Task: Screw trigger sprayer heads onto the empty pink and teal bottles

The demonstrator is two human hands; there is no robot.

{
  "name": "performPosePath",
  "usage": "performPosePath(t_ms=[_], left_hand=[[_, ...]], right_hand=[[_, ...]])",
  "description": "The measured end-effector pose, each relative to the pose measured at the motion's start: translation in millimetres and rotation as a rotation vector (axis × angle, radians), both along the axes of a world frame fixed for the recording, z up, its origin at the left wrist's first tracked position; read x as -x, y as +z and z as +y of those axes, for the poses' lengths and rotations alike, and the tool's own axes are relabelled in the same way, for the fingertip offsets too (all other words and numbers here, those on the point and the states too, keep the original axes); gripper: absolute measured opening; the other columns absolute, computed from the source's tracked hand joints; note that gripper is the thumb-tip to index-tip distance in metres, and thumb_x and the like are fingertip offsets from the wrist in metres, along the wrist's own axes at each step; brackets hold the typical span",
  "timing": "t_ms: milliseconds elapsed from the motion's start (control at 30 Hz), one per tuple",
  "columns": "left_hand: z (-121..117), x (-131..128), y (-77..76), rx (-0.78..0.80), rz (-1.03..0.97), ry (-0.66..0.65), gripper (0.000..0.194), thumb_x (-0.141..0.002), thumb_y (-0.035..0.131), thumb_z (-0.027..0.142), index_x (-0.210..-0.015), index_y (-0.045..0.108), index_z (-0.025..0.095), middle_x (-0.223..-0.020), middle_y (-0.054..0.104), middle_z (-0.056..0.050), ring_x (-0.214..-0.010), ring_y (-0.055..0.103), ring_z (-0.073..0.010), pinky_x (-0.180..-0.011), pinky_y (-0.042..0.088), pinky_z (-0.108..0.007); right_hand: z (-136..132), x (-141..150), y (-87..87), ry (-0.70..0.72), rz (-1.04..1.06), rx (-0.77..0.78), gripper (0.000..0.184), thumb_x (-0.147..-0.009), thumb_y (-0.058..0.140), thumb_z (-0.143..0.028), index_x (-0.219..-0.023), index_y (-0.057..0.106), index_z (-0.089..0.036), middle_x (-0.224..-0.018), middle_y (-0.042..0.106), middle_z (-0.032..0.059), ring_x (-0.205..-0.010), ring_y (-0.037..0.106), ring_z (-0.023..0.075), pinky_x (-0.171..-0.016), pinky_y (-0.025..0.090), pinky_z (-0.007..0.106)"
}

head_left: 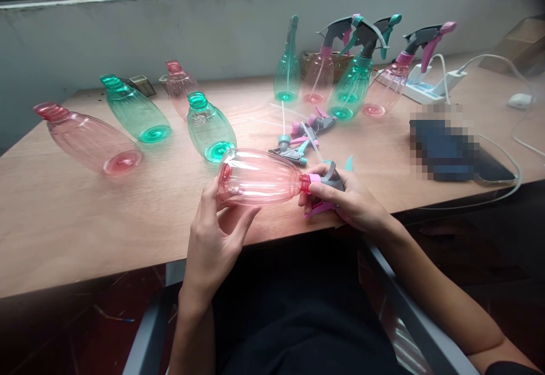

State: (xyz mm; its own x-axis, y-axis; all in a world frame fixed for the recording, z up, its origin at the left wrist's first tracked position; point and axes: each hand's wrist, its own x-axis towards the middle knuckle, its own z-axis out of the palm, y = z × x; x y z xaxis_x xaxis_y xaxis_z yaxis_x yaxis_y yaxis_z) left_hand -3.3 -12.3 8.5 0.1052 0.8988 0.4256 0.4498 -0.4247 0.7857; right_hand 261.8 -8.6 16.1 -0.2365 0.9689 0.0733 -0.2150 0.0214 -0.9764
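A clear pink bottle (264,179) lies sideways above the table's front edge, its neck pointing right. My left hand (215,236) is closed around its base end, thumb below. At the neck, my right hand (357,199) grips a grey and pink spray head (334,179); its pink collar meets the red-tinted threads. How far the collar is screwed on I cannot tell. Just beyond the hands lie loose spray heads, one grey and teal (289,150) and another grey and pink (321,124). A teal trigger tip (349,163) shows behind my right hand.
Headless bottles stand at left, among them a pink one (93,142) and green ones (138,111) (210,128). Several bottles with spray heads, including a green one (351,88), stand at back. A power strip (421,88), cables and a partly blurred dark object (443,150) are right.
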Motion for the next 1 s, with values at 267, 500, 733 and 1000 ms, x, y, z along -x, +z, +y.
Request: performPosePath(t_ms=[267, 500, 733, 1000], left_hand=[[-0.4, -0.4, -0.1, -0.004, 0.005, 0.000, 0.079, -0.093, 0.080, 0.037, -0.163, 0.042, 0.037, -0.157, 0.059, -0.009, -0.118, 0.075, -0.0246, -0.107, 0.065, -0.043], [-1.2, -0.7, -0.5, 0.001, -0.004, 0.001, 0.079, -0.093, 0.081, 0.037, -0.162, 0.042, 0.038, -0.159, 0.057, -0.008, -0.119, 0.074, -0.0242, -0.108, 0.065, -0.043], [-0.2, 0.4, -1.1, 0.008, -0.003, 0.007, 0.080, -0.093, 0.081, 0.037, -0.162, 0.042, 0.039, -0.157, 0.059, -0.007, -0.117, 0.075, -0.0237, -0.104, 0.066, -0.042], [-0.4, -0.1, -1.3, 0.009, -0.006, 0.008, 0.080, -0.092, 0.082, 0.037, -0.162, 0.043, 0.038, -0.155, 0.061, -0.007, -0.116, 0.075, -0.0242, -0.104, 0.066, -0.043]], right_hand=[[0.1, 0.1, -0.7, 0.006, 0.012, 0.012, 0.025, -0.096, 0.083, -0.041, -0.104, 0.071, -0.019, -0.085, 0.080, 0.0045, -0.074, 0.077, 0.0210, -0.072, 0.066, 0.033], [1.5, -0.8, -3.4, 0.014, 0.024, -0.006, 0.022, -0.098, 0.082, -0.039, -0.105, 0.072, -0.020, -0.087, 0.080, 0.0041, -0.077, 0.078, 0.0207, -0.072, 0.068, 0.031], [1.3, -2.0, -4.2, 0.016, 0.031, 0.002, 0.021, -0.098, 0.082, -0.037, -0.105, 0.071, -0.020, -0.086, 0.081, 0.0037, -0.076, 0.079, 0.0200, -0.071, 0.068, 0.030], [1.0, -1.8, -3.5, 0.021, 0.035, -0.003, 0.021, -0.098, 0.082, -0.037, -0.104, 0.072, -0.020, -0.087, 0.080, 0.0044, -0.076, 0.078, 0.0204, -0.071, 0.067, 0.031]])
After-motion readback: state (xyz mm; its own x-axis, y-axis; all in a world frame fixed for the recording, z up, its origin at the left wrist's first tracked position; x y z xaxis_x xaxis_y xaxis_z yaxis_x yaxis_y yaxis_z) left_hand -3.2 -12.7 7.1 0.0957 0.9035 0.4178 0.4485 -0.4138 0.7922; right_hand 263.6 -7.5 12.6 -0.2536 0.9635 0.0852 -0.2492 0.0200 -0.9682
